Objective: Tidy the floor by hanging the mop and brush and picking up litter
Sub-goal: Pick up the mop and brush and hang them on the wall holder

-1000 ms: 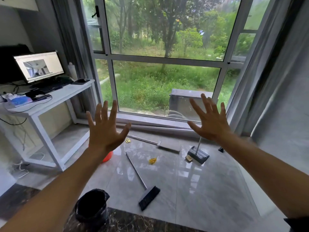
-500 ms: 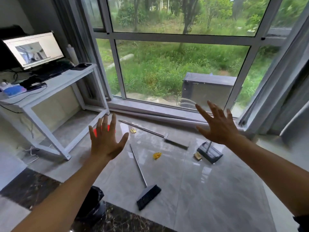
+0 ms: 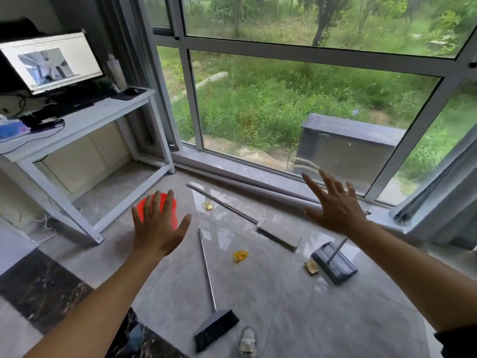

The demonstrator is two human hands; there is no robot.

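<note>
View is lower and nearer the floor than a second ago. Left hand (image 3: 157, 226) and right hand (image 3: 335, 202) remain spread, empty. Brush (image 3: 214, 324), mop (image 3: 333, 262) and litter (image 3: 240, 255) lie untouched; tidying not begun.

We see both arms bare and stretched forward. Left hand (image 3: 158, 226): back toward us, fingers spread and pointing up, holding nothing. Right hand (image 3: 335, 205): likewise empty, fingers splayed, set slightly higher and well apart from the left.
</note>
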